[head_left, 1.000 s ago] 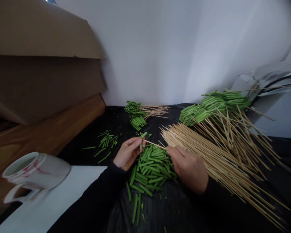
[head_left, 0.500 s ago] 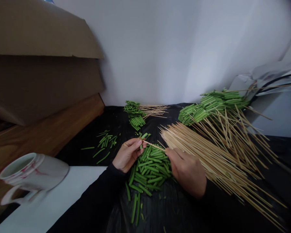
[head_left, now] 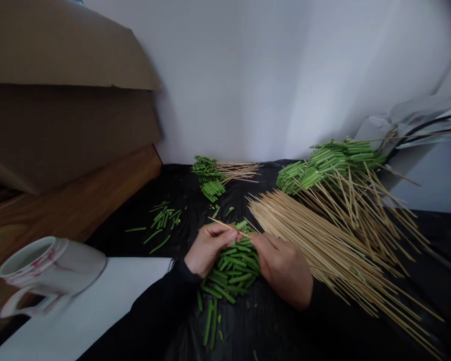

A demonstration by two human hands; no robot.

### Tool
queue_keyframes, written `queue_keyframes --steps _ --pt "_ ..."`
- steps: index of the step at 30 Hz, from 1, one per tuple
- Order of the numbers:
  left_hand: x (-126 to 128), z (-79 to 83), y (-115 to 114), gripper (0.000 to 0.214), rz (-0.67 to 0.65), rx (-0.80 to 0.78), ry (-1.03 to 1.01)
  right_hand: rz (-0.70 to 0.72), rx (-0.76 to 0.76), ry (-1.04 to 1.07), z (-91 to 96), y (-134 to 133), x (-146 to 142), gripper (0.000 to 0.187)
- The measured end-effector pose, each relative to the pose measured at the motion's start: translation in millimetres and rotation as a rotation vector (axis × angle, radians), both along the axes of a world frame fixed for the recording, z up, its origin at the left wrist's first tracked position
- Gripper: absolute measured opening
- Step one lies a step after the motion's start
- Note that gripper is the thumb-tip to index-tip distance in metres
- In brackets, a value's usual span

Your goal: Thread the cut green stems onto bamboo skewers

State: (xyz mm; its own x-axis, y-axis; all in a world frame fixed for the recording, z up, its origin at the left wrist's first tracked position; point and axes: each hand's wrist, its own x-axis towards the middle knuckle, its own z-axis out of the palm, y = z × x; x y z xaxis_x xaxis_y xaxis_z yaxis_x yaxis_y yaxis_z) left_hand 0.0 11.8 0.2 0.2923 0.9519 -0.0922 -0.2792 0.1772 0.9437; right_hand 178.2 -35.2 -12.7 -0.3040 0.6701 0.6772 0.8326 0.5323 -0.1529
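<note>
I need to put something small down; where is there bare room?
Nearly bare: the black sheet between the wall and the scattered scraps, and the white surface between the mug and left sleeve. Crowded: the right side, with loose sticks and green bundles, and the middle, heaped with green pieces.

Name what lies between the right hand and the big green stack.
In the head view, bare sticks lie between the right hand and the green stack.

The skewers (head_left: 308, 240) look like bare, matt wood; the green stalk pieces (head_left: 235, 277), smooth-skinned. Beneath lies creased black plastic sheeting (head_left: 259, 326) with a dull sheen. The mug (head_left: 73, 265) is glossy, glazed ceramic — the box (head_left: 71, 45), matt cardboard. 2 sleeves (head_left: 154, 306): matt cloth.
</note>
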Motion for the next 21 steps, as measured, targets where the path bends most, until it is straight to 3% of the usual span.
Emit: queue_keyframes --steps 6,21 --pt "5.5 -1.1 -4.4 0.02 0.002 -0.04 -0.002 0.004 0.005 0.005 2.4 0.6 -3.5 0.026" --pt "-0.4 -6.2 1.2 0.022 -0.004 0.192 0.216 0.006 0.019 0.0 1.6 2.7 -1.3 0.026"
